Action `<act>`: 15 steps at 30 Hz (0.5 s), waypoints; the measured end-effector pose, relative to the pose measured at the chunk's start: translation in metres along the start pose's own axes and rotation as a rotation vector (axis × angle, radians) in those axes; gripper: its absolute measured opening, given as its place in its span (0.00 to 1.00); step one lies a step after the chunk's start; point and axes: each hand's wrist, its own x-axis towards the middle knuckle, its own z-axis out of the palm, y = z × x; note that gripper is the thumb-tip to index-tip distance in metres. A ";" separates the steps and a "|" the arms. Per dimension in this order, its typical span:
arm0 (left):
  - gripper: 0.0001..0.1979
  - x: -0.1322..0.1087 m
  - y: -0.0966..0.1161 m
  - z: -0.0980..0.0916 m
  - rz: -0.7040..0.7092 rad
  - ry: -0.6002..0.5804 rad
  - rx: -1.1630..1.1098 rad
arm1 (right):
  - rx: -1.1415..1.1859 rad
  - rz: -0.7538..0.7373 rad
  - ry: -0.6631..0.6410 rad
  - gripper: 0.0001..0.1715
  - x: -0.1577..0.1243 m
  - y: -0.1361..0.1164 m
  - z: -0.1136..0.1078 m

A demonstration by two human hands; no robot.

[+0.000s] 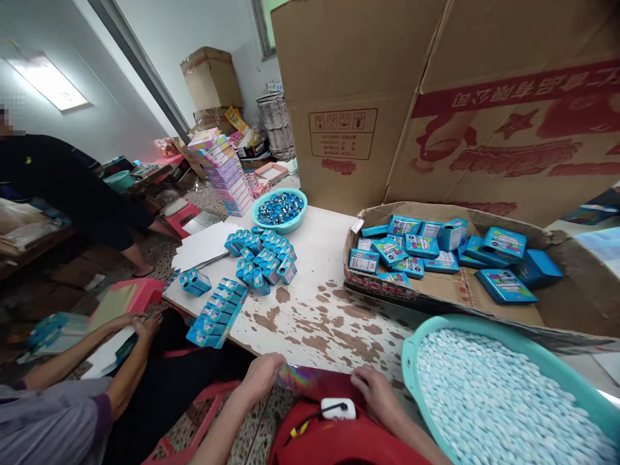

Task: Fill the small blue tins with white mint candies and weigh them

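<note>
Low in the middle of the head view, my left hand [264, 376] pinches the left end of a shiny dark-red sheet [317, 381] with a rainbow sheen. My right hand [378, 391] is closed on its right end, fingers curled. The sheet stretches between both hands at the table's front edge, just above my red clothing. What it is made of, I cannot tell. Beside my right hand stands a turquoise basin [411, 365] full of pale blue and white candies [504, 394].
Behind the basin, a cut-down carton [489, 303] holds several blue boxes [421, 245]. More small blue boxes [266, 255] are grouped on the worn white table [320, 245], near a bowl [290, 225] of blue-wrapped pieces. A seated person [82, 400] is at left; another person [62, 187] stands behind.
</note>
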 end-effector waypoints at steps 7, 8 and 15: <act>0.16 0.040 -0.003 -0.020 0.036 -0.040 0.082 | 0.012 0.070 0.011 0.14 0.021 0.019 0.000; 0.16 0.044 -0.002 -0.021 0.030 -0.056 0.097 | 0.024 0.076 0.020 0.14 0.023 0.021 0.001; 0.15 0.060 0.010 -0.021 0.072 -0.115 0.112 | 0.044 0.107 0.082 0.16 0.026 0.028 0.008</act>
